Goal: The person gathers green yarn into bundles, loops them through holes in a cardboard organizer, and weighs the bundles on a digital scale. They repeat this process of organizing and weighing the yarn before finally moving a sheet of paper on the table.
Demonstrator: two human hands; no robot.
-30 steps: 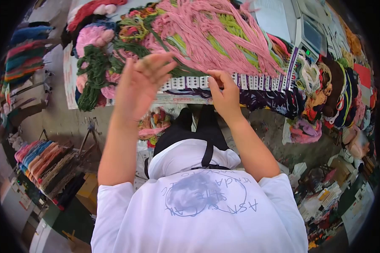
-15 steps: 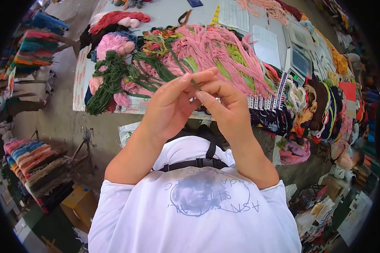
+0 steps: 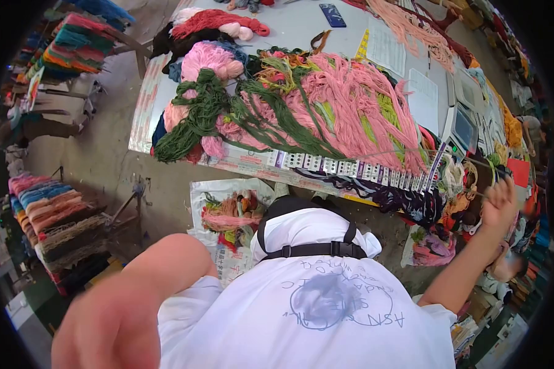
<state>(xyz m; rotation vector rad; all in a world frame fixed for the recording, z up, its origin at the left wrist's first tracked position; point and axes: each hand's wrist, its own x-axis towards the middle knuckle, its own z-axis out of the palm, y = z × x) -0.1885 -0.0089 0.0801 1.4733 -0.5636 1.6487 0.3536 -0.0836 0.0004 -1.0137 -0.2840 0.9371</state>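
Note:
My left hand [image 3: 108, 326] is large and blurred at the lower left, close to the camera; its fingers and anything in them cannot be made out. Far out to the right, my right hand [image 3: 500, 202] is raised by the table's right end with its fingers drawn together; what they hold is too small to name. Between the arms, dark green yarn [image 3: 194, 117] lies in a heap and trails over the table's front part. Pink yarn [image 3: 332, 98] is spread beside it, with lime green strands among it.
White tags with punched holes [image 3: 351, 168] line the table's front edge. Behind are a phone [image 3: 332, 15], paper sheets [image 3: 386, 48] and a device with a screen [image 3: 464, 128]. A bag with mixed yarn [image 3: 231, 212] lies below. Yarn racks [image 3: 58, 215] stand left; people are at both sides.
My hands have parted from their place together over the table, the left down toward the camera, the right far out to the right. The green strand between my fingers no longer shows there.

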